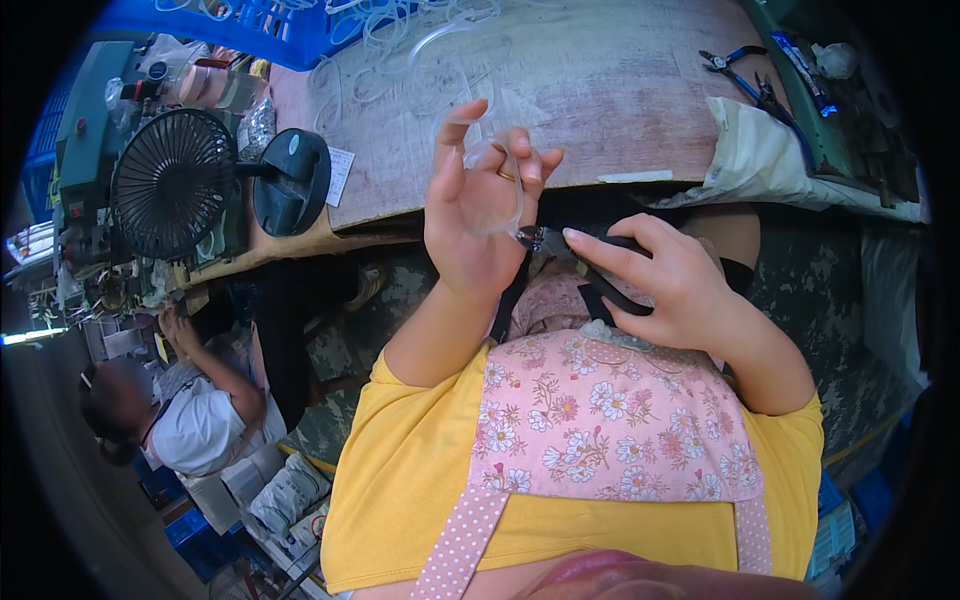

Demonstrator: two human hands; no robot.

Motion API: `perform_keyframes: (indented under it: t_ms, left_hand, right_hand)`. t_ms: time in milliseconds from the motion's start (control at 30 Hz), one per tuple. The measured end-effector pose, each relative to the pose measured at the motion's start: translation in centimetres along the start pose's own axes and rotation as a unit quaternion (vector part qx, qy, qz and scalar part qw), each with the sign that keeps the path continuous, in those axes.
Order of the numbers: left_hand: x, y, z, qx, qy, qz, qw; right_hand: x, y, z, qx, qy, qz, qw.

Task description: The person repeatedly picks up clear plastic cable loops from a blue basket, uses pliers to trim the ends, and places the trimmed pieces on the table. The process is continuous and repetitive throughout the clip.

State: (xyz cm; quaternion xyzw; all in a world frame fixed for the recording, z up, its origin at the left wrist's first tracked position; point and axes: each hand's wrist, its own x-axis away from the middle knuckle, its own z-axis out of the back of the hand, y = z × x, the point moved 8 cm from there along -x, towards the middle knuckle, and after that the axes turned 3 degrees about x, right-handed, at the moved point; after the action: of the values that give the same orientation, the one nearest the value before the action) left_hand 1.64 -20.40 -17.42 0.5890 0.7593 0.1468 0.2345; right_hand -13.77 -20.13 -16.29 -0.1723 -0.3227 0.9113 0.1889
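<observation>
While the right hand (665, 280) is wrapped around black-handled cutters (612, 290), the left hand (470, 240) carries a clear tube (519, 200), all well to the right of the fan (172, 182).

Grip, left: palm up, thumb and forefinger apart, remaining fingers curled about the tube. Grip, right: clamped on the cutter handles, forefinger laid toward the head. Tube bends down to the cutter tip; whether the blades meet on it, cannot tell.

Containers:
- Blue crate (290, 45), beyond the fan and to its right: coils of clear tubing (205, 8) inside; upper part cut off by the view.
- Clear bottle (230, 90), just beyond the fan, on its side, dark cap; contents not readable.
- White bag (745, 165), far right of the fan, draped at the table edge; contents hidden.

Table (600, 110), right of the fan: loose tubes (375, 80) lie near the crate. Paper slip (340, 175) just beside the fan's base. Blue-handled cutters (735, 58) far right of the fan, past the white bag.

Co-worker (215, 420) in a white top seated on the near side of the fan, hands raised together.
</observation>
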Motion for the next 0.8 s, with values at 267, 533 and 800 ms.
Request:
perform_keyframes:
  t_ms: [267,533,800]
  left_hand:
    - [0.7,0.5,0.3,-0.101,-0.007,-0.037,0.994]
    - [2.8,0.9,-1.3,-0.643,-0.169,-0.396,0.633]
    - [-0.2,-1.6,2.0,-0.365,-0.063,-0.089,0.925]
  right_hand:
    - [-0.6,-1.4,1.1,0.042,0.043,0.040,0.997]
    - [0.9,-1.5,-0.9,-0.660,-0.180,-0.126,0.718]
    - [-0.9,0.7,-0.1,-0.788,-0.041,-0.061,0.611]
